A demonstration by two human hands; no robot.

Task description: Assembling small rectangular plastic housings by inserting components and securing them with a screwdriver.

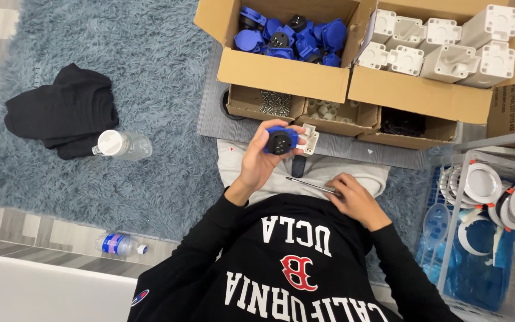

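Grey shag rug covers the floor, with a black garment and a clear bottle lying on it. Cardboard boxes sit ahead of the seated person: one full of blue sockets, another of white housings, and smaller trays of screws. The left hand is closed around a blue socket joined to a white housing, held up above the lap. The right hand rests on the thigh, gripping a screwdriver. White rings fill a wire basket on the right.
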